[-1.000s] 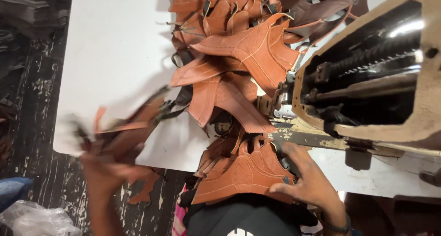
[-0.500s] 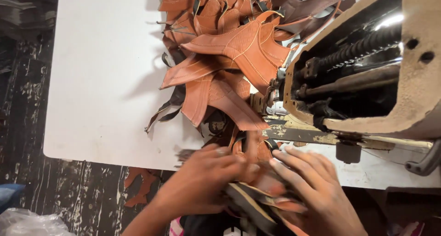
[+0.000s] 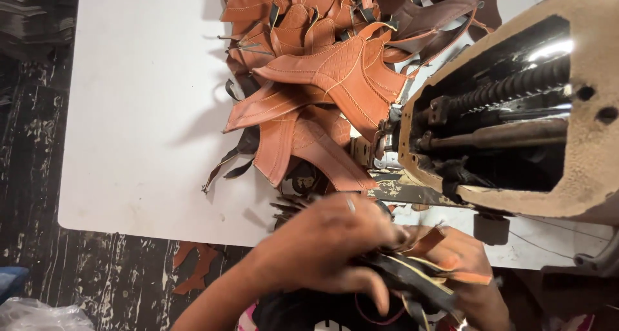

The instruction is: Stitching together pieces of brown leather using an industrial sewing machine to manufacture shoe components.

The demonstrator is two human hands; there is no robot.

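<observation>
Fingers of both the left hand (image 3: 322, 241) and the right hand (image 3: 464, 266) now close on a dark-lined leather piece (image 3: 412, 276) at the near edge of the surface (image 3: 142, 112). A second ago the left hand swung out left with leather; the tan pile (image 3: 322, 79) beside the sewing machine (image 3: 516, 112) lies as before.

A white worktop (image 3: 129, 112) carries a heap of tan leather pieces (image 3: 322, 79) with stitched seams and dark straps, piled against the head of a worn beige sewing machine (image 3: 535, 112). Inside the machine's open body a dark coiled spring (image 3: 509, 89) and a metal rod (image 3: 509, 136) show. Below the worktop's edge, leather scraps (image 3: 193, 266) lie on the dark, scuffed floor (image 3: 39, 176). A clear plastic bag (image 3: 39, 318) sits in the lower left corner.
</observation>
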